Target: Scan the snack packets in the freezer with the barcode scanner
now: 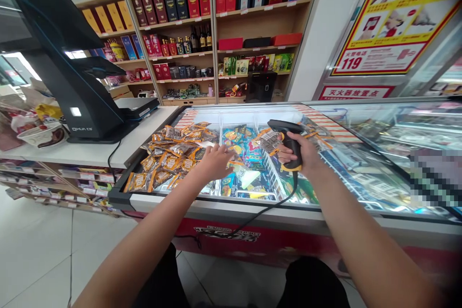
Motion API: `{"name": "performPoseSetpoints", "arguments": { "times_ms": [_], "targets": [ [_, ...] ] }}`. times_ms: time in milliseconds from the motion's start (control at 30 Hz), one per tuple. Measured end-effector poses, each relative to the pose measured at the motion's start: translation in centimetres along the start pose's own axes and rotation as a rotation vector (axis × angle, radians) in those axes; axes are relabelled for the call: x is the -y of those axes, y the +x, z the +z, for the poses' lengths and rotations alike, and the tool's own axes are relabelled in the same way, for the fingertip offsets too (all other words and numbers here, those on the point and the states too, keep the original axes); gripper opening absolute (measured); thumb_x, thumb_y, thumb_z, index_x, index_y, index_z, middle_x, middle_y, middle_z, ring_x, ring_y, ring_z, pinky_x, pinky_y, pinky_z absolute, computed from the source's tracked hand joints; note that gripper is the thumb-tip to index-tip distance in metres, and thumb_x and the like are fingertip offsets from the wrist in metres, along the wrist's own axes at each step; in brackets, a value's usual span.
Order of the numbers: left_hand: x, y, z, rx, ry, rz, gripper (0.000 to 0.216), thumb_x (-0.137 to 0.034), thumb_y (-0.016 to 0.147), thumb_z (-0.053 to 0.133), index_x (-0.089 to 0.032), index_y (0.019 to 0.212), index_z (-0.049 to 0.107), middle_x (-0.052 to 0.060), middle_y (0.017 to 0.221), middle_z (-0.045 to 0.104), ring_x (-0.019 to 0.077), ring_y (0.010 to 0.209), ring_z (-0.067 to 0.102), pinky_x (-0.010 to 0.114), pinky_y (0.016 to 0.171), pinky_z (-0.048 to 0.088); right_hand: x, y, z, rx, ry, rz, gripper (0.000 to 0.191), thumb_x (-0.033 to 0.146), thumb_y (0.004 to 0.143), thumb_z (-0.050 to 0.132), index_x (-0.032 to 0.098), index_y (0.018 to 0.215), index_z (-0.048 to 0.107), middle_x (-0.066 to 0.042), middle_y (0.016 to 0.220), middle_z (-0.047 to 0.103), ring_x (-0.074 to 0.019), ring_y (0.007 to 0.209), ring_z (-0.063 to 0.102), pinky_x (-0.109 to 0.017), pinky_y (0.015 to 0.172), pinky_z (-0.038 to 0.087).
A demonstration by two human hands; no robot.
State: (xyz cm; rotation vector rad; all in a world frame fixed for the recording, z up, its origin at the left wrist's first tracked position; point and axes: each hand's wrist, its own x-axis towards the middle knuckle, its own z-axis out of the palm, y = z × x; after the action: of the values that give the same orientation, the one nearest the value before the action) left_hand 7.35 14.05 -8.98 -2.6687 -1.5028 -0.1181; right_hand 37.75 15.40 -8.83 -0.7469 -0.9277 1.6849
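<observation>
My right hand (306,155) grips a black and yellow barcode scanner (288,135) by its handle, its head pointing left over the chest freezer (231,204). A black cable hangs from the scanner over the freezer's front edge. My left hand (215,160) rests palm down on a pile of several orange snack packets (169,154) spread on the freezer's glass lid, fingers touching a packet. Between the hands, through the glass, lie colourful frozen goods (245,154).
A black checkout terminal (68,67) stands on the white counter (90,151) at left, beside a bowl (41,135). Shelves of boxed goods and bottles (187,24) fill the back wall. A red and yellow poster (393,14) hangs at right above more freezer glass (390,144).
</observation>
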Motion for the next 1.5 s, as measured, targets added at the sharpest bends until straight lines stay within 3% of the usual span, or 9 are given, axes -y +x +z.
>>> {"name": "performPoseSetpoints", "arguments": {
  "times_ms": [233, 400, 567, 733, 1033, 1133, 1267, 1400, 1500],
  "targets": [
    [-2.7, 0.1, 0.9, 0.021, -0.284, 0.120, 0.073, -0.063, 0.099, 0.052, -0.033, 0.164, 0.038, 0.011, 0.170, 0.042, 0.0371, 0.153, 0.042, 0.055, 0.123, 0.034, 0.0, 0.0, 0.0, -0.010, 0.016, 0.018, 0.023, 0.040, 0.090, 0.072, 0.021, 0.092, 0.060, 0.007, 0.055, 0.039, -0.0062, 0.040, 0.024, -0.022, 0.041, 0.033],
    [-2.7, 0.5, 2.7, -0.143, -0.421, 0.046, 0.050, -0.050, 0.107, 0.042, -0.023, 0.146, 0.057, 0.013, 0.139, 0.069, 0.0310, 0.131, 0.061, 0.046, 0.111, 0.047, 0.1, -0.1, 0.4, -0.016, 0.010, 0.026, 0.023, 0.040, 0.089, 0.072, 0.021, 0.092, 0.060, 0.007, 0.056, 0.040, -0.0063, 0.041, 0.022, -0.022, 0.041, 0.032],
    [-3.2, 1.0, 3.6, -0.289, -0.435, -0.126, 0.034, -0.041, 0.108, 0.044, -0.026, 0.126, 0.068, 0.014, 0.145, 0.058, 0.0284, 0.140, 0.053, 0.043, 0.114, 0.045, 0.1, -0.2, 0.5, -0.017, -0.005, 0.024, 0.025, 0.040, 0.088, 0.074, 0.022, 0.088, 0.056, 0.007, 0.056, 0.039, -0.0067, 0.040, 0.023, -0.023, 0.040, 0.031],
    [-3.9, 1.5, 3.0, -0.130, -0.385, -0.397, 0.055, -0.063, 0.100, 0.051, -0.018, 0.128, 0.063, 0.021, 0.134, 0.065, 0.0411, 0.133, 0.056, 0.056, 0.108, 0.045, 0.0, -0.2, 0.5, -0.012, 0.000, 0.031, 0.025, 0.040, 0.089, 0.074, 0.022, 0.089, 0.056, 0.007, 0.055, 0.039, -0.0068, 0.041, 0.025, -0.022, 0.040, 0.031],
    [-7.0, 3.9, 1.9, -0.014, -0.425, -0.320, 0.055, -0.073, 0.091, 0.056, -0.021, 0.100, 0.071, 0.022, 0.137, 0.065, 0.0468, 0.139, 0.050, 0.065, 0.113, 0.038, 0.0, -0.2, 0.6, 0.003, -0.015, 0.042, 0.026, 0.039, 0.089, 0.073, 0.023, 0.088, 0.054, 0.007, 0.055, 0.040, -0.0066, 0.040, 0.025, -0.022, 0.041, 0.031],
    [-7.5, 4.8, 2.0, -0.015, -0.409, -0.246, 0.042, -0.060, 0.093, 0.063, -0.019, 0.102, 0.068, 0.022, 0.129, 0.068, 0.0462, 0.133, 0.056, 0.061, 0.110, 0.040, -0.2, 0.1, 0.1, 0.021, -0.010, 0.021, 0.027, 0.041, 0.088, 0.074, 0.022, 0.092, 0.057, 0.008, 0.056, 0.040, -0.0063, 0.040, 0.025, -0.022, 0.042, 0.032],
    [-6.3, 6.6, 2.2, -0.024, -0.634, -0.255, 0.033, -0.045, 0.097, 0.065, -0.019, 0.117, 0.059, 0.017, 0.110, 0.072, 0.0349, 0.102, 0.071, 0.046, 0.089, 0.052, -0.2, 0.4, -0.4, 0.027, 0.010, 0.019, 0.029, 0.043, 0.087, 0.075, 0.022, 0.094, 0.058, 0.009, 0.055, 0.040, -0.0061, 0.040, 0.026, -0.022, 0.043, 0.035],
    [-4.4, 9.8, 3.3, -0.275, -1.083, -0.418, 0.039, -0.037, 0.097, 0.070, -0.019, 0.127, 0.054, 0.010, 0.100, 0.071, 0.0241, 0.083, 0.071, 0.036, 0.079, 0.053, -0.3, 0.3, -0.1, 0.040, 0.007, 0.024, 0.029, 0.043, 0.087, 0.076, 0.021, 0.093, 0.059, 0.008, 0.055, 0.042, -0.0056, 0.040, 0.027, -0.021, 0.043, 0.035],
    [-3.3, 11.9, 4.5, -0.356, -1.331, -0.503, 0.036, -0.037, 0.100, 0.065, -0.017, 0.129, 0.056, 0.009, 0.102, 0.071, 0.0206, 0.082, 0.072, 0.031, 0.074, 0.054, -0.4, 0.1, 0.3, 0.072, -0.019, 0.049, 0.031, 0.044, 0.086, 0.078, 0.020, 0.093, 0.060, 0.008, 0.054, 0.043, -0.0049, 0.039, 0.026, -0.019, 0.043, 0.034]
  ]
}}
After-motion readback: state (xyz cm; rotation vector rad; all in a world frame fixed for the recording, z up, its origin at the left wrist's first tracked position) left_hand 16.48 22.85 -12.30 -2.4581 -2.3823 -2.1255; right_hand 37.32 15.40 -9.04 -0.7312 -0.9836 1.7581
